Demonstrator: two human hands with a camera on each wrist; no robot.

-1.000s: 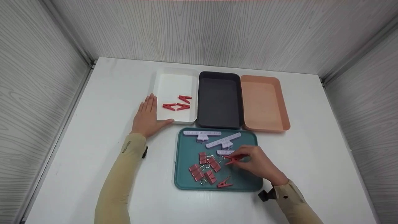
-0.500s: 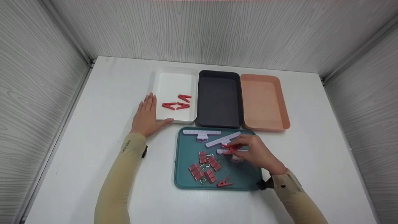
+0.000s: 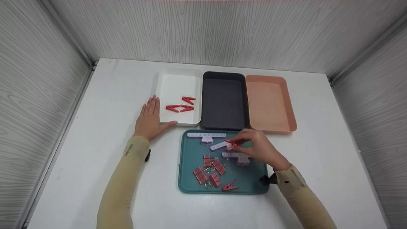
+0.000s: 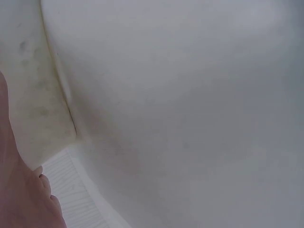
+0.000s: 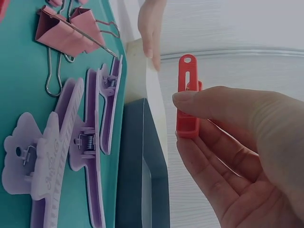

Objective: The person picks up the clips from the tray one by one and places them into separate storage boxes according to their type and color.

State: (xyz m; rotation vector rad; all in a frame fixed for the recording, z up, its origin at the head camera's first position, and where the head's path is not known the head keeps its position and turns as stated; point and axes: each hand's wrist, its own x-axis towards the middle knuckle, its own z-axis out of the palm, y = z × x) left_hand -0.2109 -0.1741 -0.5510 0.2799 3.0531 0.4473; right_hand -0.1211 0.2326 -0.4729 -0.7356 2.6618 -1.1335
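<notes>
My right hand (image 3: 259,148) pinches a red clothespin (image 5: 188,97) between thumb and fingers, above the upper part of the teal tray (image 3: 187,156). Beneath and around it lie three lilac long-bar clips (image 3: 206,136), one partly covered by the hand. Several pink binder clips (image 3: 201,175) are heaped on the tray's left half, and another red clothespin (image 3: 229,186) lies by its front edge. My left hand (image 3: 148,122) rests with straight fingers against the left side of the white tray (image 3: 181,122), thumb at its front corner. Inside that tray lie three red clothespins (image 3: 187,108).
To the right of the white tray stands a black tray (image 3: 225,105), and beyond that a salmon-pink tray (image 3: 270,105). All three sit side by side behind the teal tray on a white table (image 3: 105,105). Wood-grained panels (image 3: 203,35) enclose the back and sides.
The right hand has carried the red clothespin up from the tray's middle towards its far edge, uncovering more of the nearest lilac clip. My left hand stays where it was.
</notes>
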